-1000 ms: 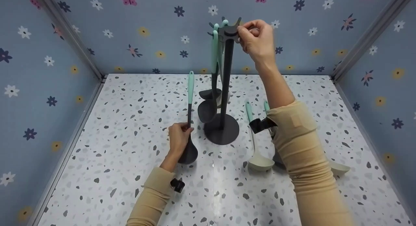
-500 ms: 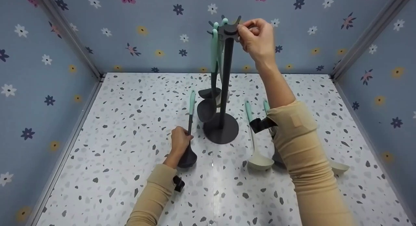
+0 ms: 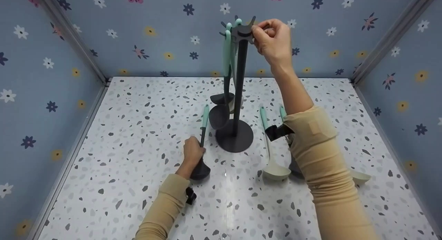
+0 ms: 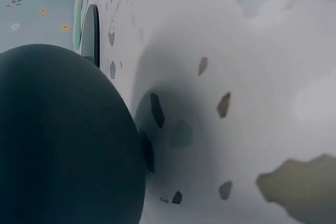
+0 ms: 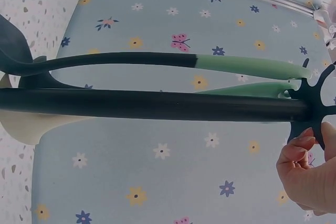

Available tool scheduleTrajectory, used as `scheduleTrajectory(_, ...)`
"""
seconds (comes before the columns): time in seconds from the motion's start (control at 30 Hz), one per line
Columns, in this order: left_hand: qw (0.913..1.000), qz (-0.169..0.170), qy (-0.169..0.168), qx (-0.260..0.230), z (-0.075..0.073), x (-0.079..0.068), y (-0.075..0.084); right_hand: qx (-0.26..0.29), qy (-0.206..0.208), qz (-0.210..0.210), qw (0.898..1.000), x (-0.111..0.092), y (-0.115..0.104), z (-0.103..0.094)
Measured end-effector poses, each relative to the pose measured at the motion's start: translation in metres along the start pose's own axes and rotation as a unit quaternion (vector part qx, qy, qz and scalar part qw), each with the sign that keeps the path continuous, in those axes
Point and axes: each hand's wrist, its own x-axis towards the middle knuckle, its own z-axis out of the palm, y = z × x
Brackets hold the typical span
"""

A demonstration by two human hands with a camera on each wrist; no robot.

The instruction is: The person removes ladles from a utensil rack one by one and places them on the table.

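My left hand grips the dark shaft of a black ladle with a mint-green handle, low over the table left of the stand. Its dark bowl fills much of the left wrist view; a shadow lies beside it. Whether the bowl touches the table, I cannot tell. My right hand pinches one hook of the black utensil stand at its top. In the right wrist view, thumb and fingertips meet on that hook. Several mint-handled utensils hang from the stand's far and left hooks; some are partly hidden.
Right of the stand, a cream ladle lies on the speckled table. A dark-headed utensil and another cream head are partly covered by the right sleeve. Flowered panels enclose the back and sides.
My left hand has moved slightly toward me and right with the ladle, whose handle end has dropped lower in the head view. The right hand keeps its hold on the stand.
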Motion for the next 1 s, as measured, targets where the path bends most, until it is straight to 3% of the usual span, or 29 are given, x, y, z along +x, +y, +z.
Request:
scheduleTrajectory(0.27,0.9990,0.032,0.018,0.026,0.0018,-0.0002,0.0015,-0.014,0.006,0.006,1.000,-0.0001,-0.0017,0.0005)
scheduleTrajectory(0.47,0.9986,0.035,0.017,0.037,0.0052,0.0013,0.0021,-0.006,0.006,0.008,1.000,-0.0006,-0.0030,0.0006)
scheduleTrajectory(0.83,0.9967,-0.003,-0.038,0.072,0.0051,0.0015,0.0036,0.002,0.003,0.000,1.000,-0.0003,-0.0003,0.0001)
scheduleTrajectory(1.0,0.9970,-0.010,-0.058,0.050,-0.0006,-0.0017,0.0010,0.016,0.002,0.006,1.000,0.0005,-0.0010,0.0002)
